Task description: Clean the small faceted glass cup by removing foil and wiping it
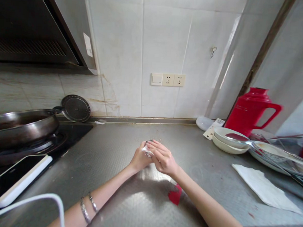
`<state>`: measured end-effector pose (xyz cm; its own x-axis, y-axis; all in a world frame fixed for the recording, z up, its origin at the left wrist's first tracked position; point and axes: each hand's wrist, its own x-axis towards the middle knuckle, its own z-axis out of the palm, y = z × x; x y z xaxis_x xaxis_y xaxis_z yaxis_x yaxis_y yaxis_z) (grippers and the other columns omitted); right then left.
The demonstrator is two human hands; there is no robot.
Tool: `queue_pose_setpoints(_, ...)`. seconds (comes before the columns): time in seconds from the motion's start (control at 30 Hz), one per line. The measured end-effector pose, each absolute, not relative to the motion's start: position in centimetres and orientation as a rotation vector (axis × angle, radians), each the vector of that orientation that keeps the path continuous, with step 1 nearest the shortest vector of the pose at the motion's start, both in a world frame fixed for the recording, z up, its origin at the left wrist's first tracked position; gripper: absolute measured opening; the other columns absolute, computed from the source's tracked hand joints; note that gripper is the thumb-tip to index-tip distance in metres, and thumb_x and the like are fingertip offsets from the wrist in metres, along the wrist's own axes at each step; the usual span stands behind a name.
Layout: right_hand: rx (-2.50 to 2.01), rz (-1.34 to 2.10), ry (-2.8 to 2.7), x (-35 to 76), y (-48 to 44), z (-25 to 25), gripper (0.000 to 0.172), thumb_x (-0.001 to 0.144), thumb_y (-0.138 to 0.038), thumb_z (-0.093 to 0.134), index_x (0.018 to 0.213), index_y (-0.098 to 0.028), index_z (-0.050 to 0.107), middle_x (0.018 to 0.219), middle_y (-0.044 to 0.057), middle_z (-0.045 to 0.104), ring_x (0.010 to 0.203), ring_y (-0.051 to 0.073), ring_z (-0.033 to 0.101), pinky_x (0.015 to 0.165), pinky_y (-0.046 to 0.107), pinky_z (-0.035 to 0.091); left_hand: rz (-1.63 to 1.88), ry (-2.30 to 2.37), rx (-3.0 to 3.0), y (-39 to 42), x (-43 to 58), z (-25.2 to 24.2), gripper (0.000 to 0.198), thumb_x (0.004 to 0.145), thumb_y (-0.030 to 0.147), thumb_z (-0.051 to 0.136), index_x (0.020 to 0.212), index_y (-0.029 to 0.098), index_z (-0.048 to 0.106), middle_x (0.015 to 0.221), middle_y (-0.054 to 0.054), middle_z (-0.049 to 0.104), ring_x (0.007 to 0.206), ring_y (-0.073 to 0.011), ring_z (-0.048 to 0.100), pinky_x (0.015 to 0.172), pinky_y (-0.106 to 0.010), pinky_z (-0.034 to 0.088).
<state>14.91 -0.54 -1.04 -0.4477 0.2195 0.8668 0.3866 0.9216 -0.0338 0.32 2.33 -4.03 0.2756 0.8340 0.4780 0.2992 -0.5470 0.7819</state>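
My two hands meet over the middle of the steel counter (119,149). My left hand (139,159) is closed around a small crumpled white piece, perhaps tissue (147,150). My right hand (161,157) lies over it, fingers pressed together on the same white piece. Bracelets circle my left wrist. A small red object (175,195) lies on the counter under my right forearm, partly hidden.
A dark pan (21,125) sits on the stove at left, a round lid (76,108) leaning behind it. A tablet or phone (16,177) with a white cable lies front left. At right stand a red thermos jug (250,110), stacked plates (228,139) and a white paper sheet (264,187).
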Motion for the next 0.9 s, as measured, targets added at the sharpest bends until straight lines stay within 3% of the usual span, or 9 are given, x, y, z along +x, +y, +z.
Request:
queue_pose_setpoints(0.13, -0.484, -0.146, -1.978, 14.9, -0.3, -1.1, 0.032, 0.093, -0.016, 0.042, 0.12, -0.018, 0.059, 0.116, 0.01, 0.067, 0.115, 0.023, 0.06, 0.103, 0.047, 0.046, 1.281, 0.998, 1.941, 2.1, 0.2, -4.0, 0.058, 0.061, 0.029, 0.076, 0.111, 0.019, 0.048, 0.103, -0.007, 0.066, 0.09, -0.02, 0.065, 0.078, -0.032, 0.051)
queue_pose_setpoints(0.37, -0.732, -0.005, -1.654, 15.2, 0.4, -1.0, 0.026, 0.093, -0.022, 0.045, 0.088, -0.021, 0.071, 0.082, 0.002, 0.075, 0.092, 0.024, 0.071, 0.095, 0.042, 0.054, 1.238, 0.95, 1.963, -0.1, 0.6, -2.3, 0.07, 0.055, 0.028, 0.081, 0.116, 0.017, 0.046, 0.102, -0.007, 0.066, 0.087, -0.0197, 0.065, 0.076, -0.029, 0.051)
queue_pose_setpoints(0.57, -0.501, -0.249, -1.943, 15.2, -0.3, -1.1, 0.031, 0.09, -0.01, 0.044, 0.117, -0.016, 0.059, 0.111, 0.013, 0.069, 0.109, 0.023, 0.063, 0.102, 0.049, 0.046, 1.277, 1.109, 1.94, 1.2, 0.5, -3.1, 0.055, 0.059, 0.025, 0.076, 0.107, 0.016, 0.051, 0.099, -0.008, 0.066, 0.083, -0.0197, 0.065, 0.072, -0.03, 0.051)
queue_pose_setpoints(0.73, -0.457, -0.249, -2.013, 15.3, -0.2, -1.1, 0.033, 0.089, -0.009, 0.044, 0.117, -0.015, 0.058, 0.117, 0.014, 0.066, 0.114, 0.023, 0.06, 0.103, 0.049, 0.045, 1.302, 1.097, 1.964, 1.4, 0.4, -3.4, 0.055, 0.06, 0.025, 0.075, 0.109, 0.016, 0.051, 0.102, -0.009, 0.066, 0.086, -0.0203, 0.065, 0.075, -0.031, 0.051)
queue_pose_setpoints(0.8, -0.564, -0.123, -1.898, 15.3, 0.1, -1.0, 0.026, 0.091, -0.013, 0.044, 0.108, -0.016, 0.063, 0.106, 0.009, 0.071, 0.104, 0.023, 0.066, 0.102, 0.048, 0.047, 1.298, 1.062, 1.971, 0.9, 0.5, -3.2, 0.063, 0.058, 0.027, 0.077, 0.114, 0.018, 0.049, 0.104, -0.008, 0.066, 0.086, -0.0201, 0.065, 0.075, -0.03, 0.051)
queue_pose_setpoints(0.9, -0.751, 0.06, -1.672, 15.2, 0.6, -1.0, 0.03, 0.093, -0.023, 0.045, 0.074, -0.018, 0.067, 0.064, -0.003, 0.068, 0.079, 0.021, 0.072, 0.099, 0.047, 0.05, 1.264, 1.022, 1.97, 0.1, 0.6, -2.6, 0.071, 0.055, 0.03, 0.08, 0.117, 0.018, 0.047, 0.103, -0.007, 0.067, 0.086, -0.0199, 0.065, 0.076, -0.03, 0.051)
